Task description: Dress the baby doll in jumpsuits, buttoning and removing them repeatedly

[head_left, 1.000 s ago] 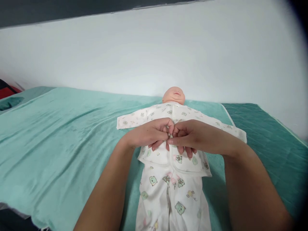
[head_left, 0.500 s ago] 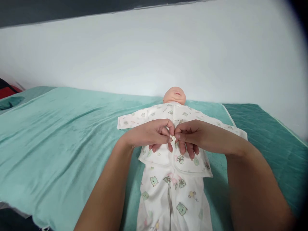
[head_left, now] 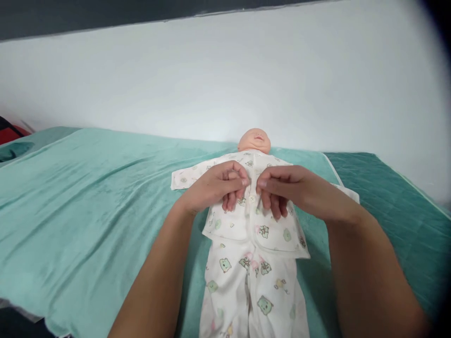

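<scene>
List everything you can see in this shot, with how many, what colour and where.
doll: one, pale pink head, face up on the blanket
shirt: one, white with small animal prints, on the doll, sleeves spread out
button: one visible, white, on the shirt's front between the hands
trousers: one pair, white with animal prints, on the doll's legs
blanket: one, teal, under the doll
quilted cover: one, darker green, right of the blanket
wall: one, white, behind
red item: one, far left edge, cut off
left hand: one, curled on the shirt, left of the button
right hand: one, curled on the shirt, right of the button
</scene>
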{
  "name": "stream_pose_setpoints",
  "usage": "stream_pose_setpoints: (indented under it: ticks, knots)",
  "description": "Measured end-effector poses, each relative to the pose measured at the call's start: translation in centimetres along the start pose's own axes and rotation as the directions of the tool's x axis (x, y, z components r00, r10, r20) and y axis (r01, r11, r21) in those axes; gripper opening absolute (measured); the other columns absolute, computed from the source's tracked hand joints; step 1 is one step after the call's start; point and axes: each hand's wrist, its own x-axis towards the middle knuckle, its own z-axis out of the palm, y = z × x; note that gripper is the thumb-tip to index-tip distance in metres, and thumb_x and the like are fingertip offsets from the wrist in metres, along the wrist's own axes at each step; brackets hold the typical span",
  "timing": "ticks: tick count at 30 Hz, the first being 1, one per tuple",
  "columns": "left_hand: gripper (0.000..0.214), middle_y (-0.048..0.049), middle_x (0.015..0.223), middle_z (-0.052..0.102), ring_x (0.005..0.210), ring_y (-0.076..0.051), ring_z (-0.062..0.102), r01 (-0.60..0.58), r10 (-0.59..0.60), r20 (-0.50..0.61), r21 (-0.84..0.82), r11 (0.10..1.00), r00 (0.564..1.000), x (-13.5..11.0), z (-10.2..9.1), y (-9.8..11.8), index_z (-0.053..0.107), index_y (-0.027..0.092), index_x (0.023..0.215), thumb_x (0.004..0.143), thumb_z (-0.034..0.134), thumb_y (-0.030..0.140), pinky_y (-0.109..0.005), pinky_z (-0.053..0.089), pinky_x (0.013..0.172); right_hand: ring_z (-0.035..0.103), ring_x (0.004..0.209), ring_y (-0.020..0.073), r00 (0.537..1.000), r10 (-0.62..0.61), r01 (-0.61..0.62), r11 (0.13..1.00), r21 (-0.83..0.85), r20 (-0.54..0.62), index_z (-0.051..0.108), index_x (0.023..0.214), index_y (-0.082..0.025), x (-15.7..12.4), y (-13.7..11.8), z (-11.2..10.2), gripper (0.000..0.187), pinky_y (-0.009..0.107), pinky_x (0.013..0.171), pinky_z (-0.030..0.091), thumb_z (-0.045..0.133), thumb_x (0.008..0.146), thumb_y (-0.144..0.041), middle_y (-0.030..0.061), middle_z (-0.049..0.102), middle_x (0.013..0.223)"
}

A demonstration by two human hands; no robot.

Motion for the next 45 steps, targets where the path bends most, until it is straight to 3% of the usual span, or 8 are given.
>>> stream_pose_setpoints:
  ticks: [2, 6, 9, 11, 16, 22, 35, 45]
  knots:
    - [0.014, 0.0027, 0.068, 0.059, 0.051, -0.008, 0.055, -0.086, 0.088, -0.161, 0.019, 0.996, 0.983, 0.4, 0.2, -0.4, 0.052, 0.02, 0.091, 0.09, 0.055, 0.033, -0.02, 0.042, 0.047, 0.06, 0.056, 0.0123, 0.966, -0.11, 0.12, 0.992, 0.029, -0.233, 0.059, 0.081, -0.02, 0.5, 0.2, 0.3, 0.026, 0.025, 0.055, 0.047, 0.055, 0.091, -0.044, 0.0029, 0.067, 0.073]
    - [0.01, -0.0014, 0.089, 0.065, 0.083, -0.011, 0.062, -0.177, 0.252, -0.415, 0.212, 0.961, 0.874, 1.3, 0.6, -1.3, 0.057, 0.021, 0.095, 0.09, 0.055, 0.03, -0.022, 0.048, 0.068, 0.064, 0.077, 0.016, 0.748, -0.197, 0.229, 0.973, -0.033, -0.634, 0.057, 0.09, -0.023, 2.0, 1.1, 1.0, 0.02, 0.028, 0.07, 0.05, 0.05, 0.092, -0.042, 0.005, 0.068, 0.092]
    - [0.014, -0.0024, 0.113, 0.066, 0.107, -0.015, 0.059, -0.219, 0.382, -0.407, 0.392, 0.893, 0.83, 1.8, 1.0, -1.9, 0.063, 0.024, 0.101, 0.092, 0.052, 0.026, -0.028, 0.047, 0.091, 0.063, 0.094, 0.0191, 0.606, -0.238, 0.204, 0.969, -0.14, -0.759, 0.06, 0.091, -0.024, 3.2, 2.2, 1.3, 0.019, 0.032, 0.082, 0.05, 0.048, 0.091, -0.039, 0.0052, 0.068, 0.101]
    - [0.019, -0.0019, 0.124, 0.064, 0.121, -0.017, 0.054, -0.258, 0.453, -0.338, 0.489, 0.834, 0.825, 2.0, 1.3, -2.1, 0.064, 0.026, 0.107, 0.093, 0.052, 0.026, -0.033, 0.042, 0.104, 0.063, 0.097, 0.0203, 0.571, -0.275, 0.192, 0.961, -0.2, -0.774, 0.064, 0.093, -0.023, 3.9, 3.0, 1.4, 0.018, 0.035, 0.086, 0.049, 0.052, 0.089, -0.035, 0.0046, 0.069, 0.103]
    - [0.029, -0.0013, 0.144, 0.054, 0.14, -0.019, 0.04, -0.232, 0.454, -0.215, 0.631, 0.74, 0.865, 2.6, 1.6, -2.6, 0.061, 0.028, 0.123, 0.096, 0.05, 0.032, -0.039, 0.031, 0.118, 0.06, 0.102, 0.0237, 0.654, -0.266, 0.101, 0.958, -0.267, -0.708, 0.068, 0.106, -0.023, 4.7, 4.1, 1.5, 0.026, 0.042, 0.09, 0.048, 0.054, 0.086, -0.031, 0.005, 0.068, 0.109]
    - [0.041, 0.0002, 0.15, 0.048, 0.142, -0.018, 0.039, -0.219, 0.41, -0.161, 0.644, 0.733, 0.898, 3.4, 1.3, -3.0, 0.05, 0.03, 0.138, 0.098, 0.042, 0.034, -0.039, 0.031, 0.12, 0.06, 0.085, 0.0214, 0.673, -0.195, 0.091, 0.979, -0.181, -0.713, 0.068, 0.11, -0.023, 4.6, 4.0, 1.7, 0.032, 0.034, 0.066, 0.051, 0.053, 0.084, -0.034, 0.006, 0.067, 0.109]
    - [0.041, 0.0016, 0.148, 0.05, 0.141, -0.018, 0.038, -0.241, 0.424, -0.116, 0.677, 0.695, 0.898, 3.9, 1.1, -2.9, 0.051, 0.031, 0.138, 0.1, 0.038, 0.04, -0.039, 0.03, 0.12, 0.063, 0.093, 0.0198, 0.551, -0.308, 0.147, 0.951, -0.273, -0.775, 0.07, 0.087, -0.022, 5.3, 4.7, 1.6, 0.017, 0.037, 0.089, 0.046, 0.055, 0.082, -0.024, 0.0015, 0.072, 0.099]
    - [0.042, 0.0014, 0.148, 0.05, 0.14, -0.019, 0.039, -0.177, 0.374, -0.161, 0.669, 0.722, 0.914, 3.8, 1.1, -3.0, 0.05, 0.031, 0.138, 0.098, 0.042, 0.042, -0.039, 0.032, 0.118, 0.062, 0.11, 0.0225, 0.598, -0.307, 0.159, 0.951, -0.266, -0.74, 0.075, 0.092, -0.023, 5.2, 4.5, 1.5, 0.024, 0.039, 0.099, 0.043, 0.052, 0.085, -0.022, 0.0009, 0.072, 0.113]
